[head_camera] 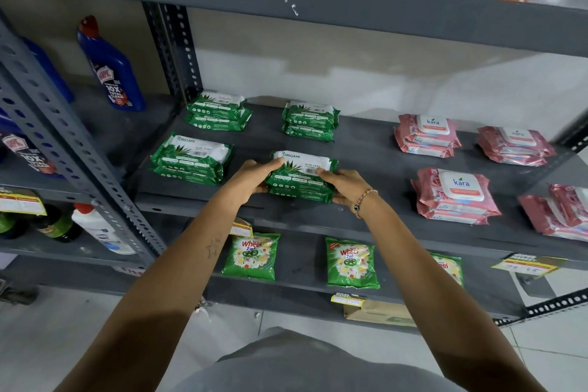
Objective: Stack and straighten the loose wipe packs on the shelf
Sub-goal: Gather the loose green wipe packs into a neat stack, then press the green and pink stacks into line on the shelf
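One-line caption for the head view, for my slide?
Both hands, left and right, square up a stack of green Origami wipe packs on the grey shelf.

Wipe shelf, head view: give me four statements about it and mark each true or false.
1. Both hands hold the front green stack from its two ends. True: left hand, right hand.
2. The pink packs lie left of the green ones. False: they lie to the right.
3. A beaded bracelet sits on the left wrist. False: it is on the right wrist.
4. Green Wheel pouches lie on the shelf below. True.
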The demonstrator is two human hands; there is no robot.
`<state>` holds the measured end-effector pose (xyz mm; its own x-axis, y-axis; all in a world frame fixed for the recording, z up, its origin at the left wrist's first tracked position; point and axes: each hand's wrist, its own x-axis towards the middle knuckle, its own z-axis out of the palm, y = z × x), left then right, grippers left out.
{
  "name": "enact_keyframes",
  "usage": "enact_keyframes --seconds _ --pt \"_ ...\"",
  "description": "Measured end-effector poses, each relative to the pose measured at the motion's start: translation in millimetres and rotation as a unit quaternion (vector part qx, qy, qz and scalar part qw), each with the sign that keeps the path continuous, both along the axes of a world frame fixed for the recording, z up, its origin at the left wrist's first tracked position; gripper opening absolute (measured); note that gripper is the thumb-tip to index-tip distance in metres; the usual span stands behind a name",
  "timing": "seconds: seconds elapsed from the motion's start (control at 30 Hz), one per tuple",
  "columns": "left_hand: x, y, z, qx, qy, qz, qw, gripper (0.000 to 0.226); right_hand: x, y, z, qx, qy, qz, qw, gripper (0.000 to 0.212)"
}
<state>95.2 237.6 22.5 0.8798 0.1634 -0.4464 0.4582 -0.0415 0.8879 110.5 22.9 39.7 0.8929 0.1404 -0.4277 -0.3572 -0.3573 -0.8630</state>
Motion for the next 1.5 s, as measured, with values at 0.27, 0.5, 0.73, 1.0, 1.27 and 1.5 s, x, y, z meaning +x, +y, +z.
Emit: enact_keyframes --seconds 0.27,0.5,0.73,1.0,1.27,1.5 --pt "-8 -10 13 0.201 -0.042 0.008 0.979 0.085 -5 -5 8 -0.027 -0.002 0.004 1.0 0.06" --pt "-14 -54 51 0.439 -0.279 -0.044 0.853 0.056 -8 -59 48 -0.076 -0.16 -0.003 0.984 0.03" --pt "-7 -94 28 0.574 -0.158 -0.18 0.783 0.062 -8 -178 58 -0.423 -0.249 -0.057 0.869 0.029" --pt "-13 -102 7 0.62 -0.156 -0.151 0.754 0.059 -10 -194 8 -0.483 -0.244 -0.009 0.841 0.052" --pt "-14 -102 -1 0.639 -0.163 -0.132 0.74 0.058 -8 -195 -3 -0.48 -0.277 -0.026 0.832 0.052" --pt "-14 -99 4 0.619 -0.141 -0.163 0.755 0.06 -7 -196 11 -0.445 -0.234 -0.011 0.864 0.054"
